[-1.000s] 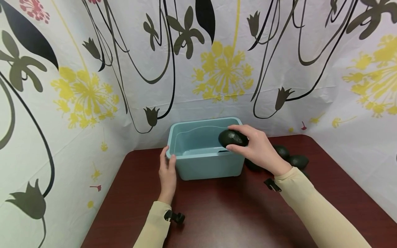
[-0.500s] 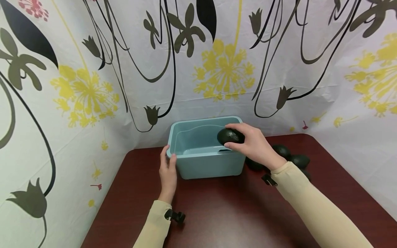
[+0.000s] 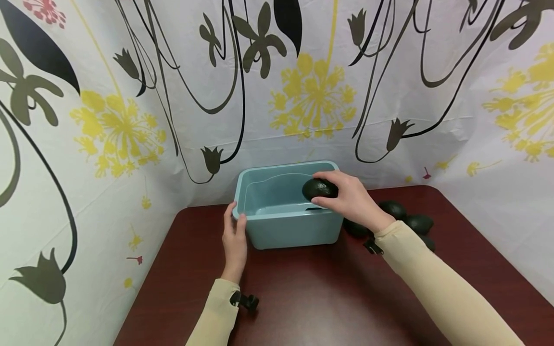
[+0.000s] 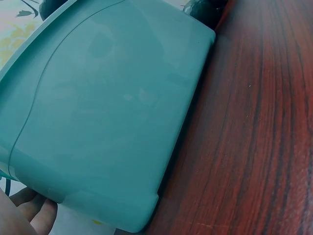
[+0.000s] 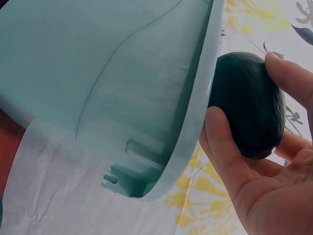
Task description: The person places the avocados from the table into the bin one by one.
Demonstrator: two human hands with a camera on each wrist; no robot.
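Wood-grain table [image 3: 294,298], floral backdrop [image 3: 311,101]: avocado [image 3: 319,190] above light-blue plastic bin [image 3: 294,233].
Right hand [image 3: 354,199] pinches it between thumb and fingers, over the bin's right end; left hand [image 3: 235,245], fingers extended, touches the left front corner, probably steadying it. Other avocados [image 3: 419,224] lie just right, presumably for easy reach.

No readable text, label, brand, number or sign appears in any of the 3 views: head, left wrist or right wrist.
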